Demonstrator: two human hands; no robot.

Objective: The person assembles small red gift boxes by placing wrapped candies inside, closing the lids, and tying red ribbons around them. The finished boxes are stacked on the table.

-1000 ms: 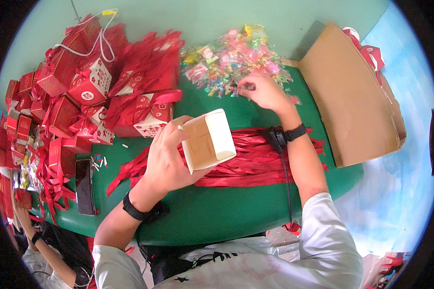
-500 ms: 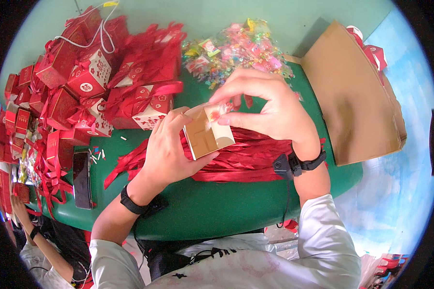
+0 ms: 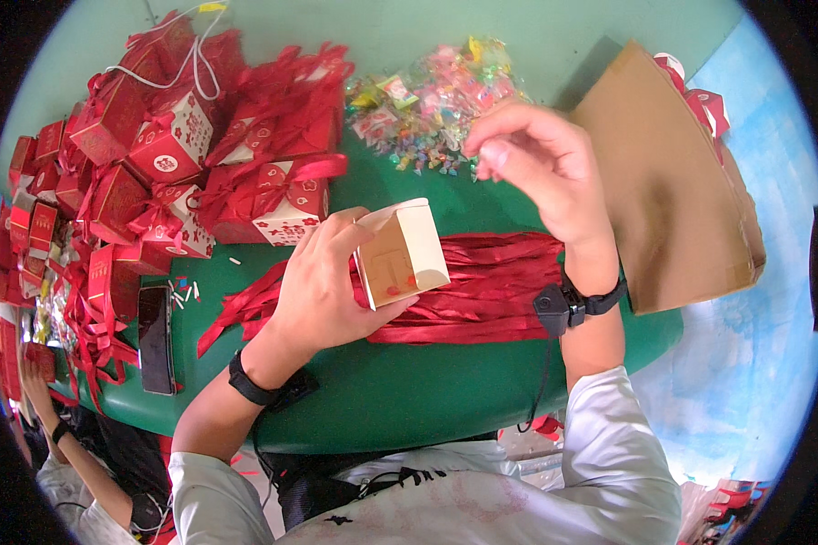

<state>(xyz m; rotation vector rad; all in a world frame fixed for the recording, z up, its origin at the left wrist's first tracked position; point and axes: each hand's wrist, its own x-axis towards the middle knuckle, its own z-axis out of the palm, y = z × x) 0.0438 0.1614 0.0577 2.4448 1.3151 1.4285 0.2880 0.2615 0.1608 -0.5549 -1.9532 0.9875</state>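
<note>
My left hand point(image 3: 323, 272) is closed around a small open paper box point(image 3: 424, 241), white on one side with a plain tan inside. Small red bits show at the bottom of its inside. My right hand point(image 3: 545, 173) is raised at the near right edge of a pile of wrapped candies point(image 3: 436, 86). Its fingers are loosely bent and nothing shows in them. A bundle of red ribbons point(image 3: 500, 272) lies on the green table beneath the box and between my forearms.
Red gift boxes with ribbon bows point(image 3: 173, 136) are heaped at the left. A phone point(image 3: 155, 341) lies near them, beside small scattered sticks point(image 3: 184, 292). A brown cardboard sheet point(image 3: 677, 191) stands at the right. A co-worker's arm point(image 3: 86, 463) shows at lower left.
My right hand has left the box's opening and moved up and right to the candies. The clear-wrapped candy is out of its fingers. Red bits now show inside the box, which my left hand still holds.
</note>
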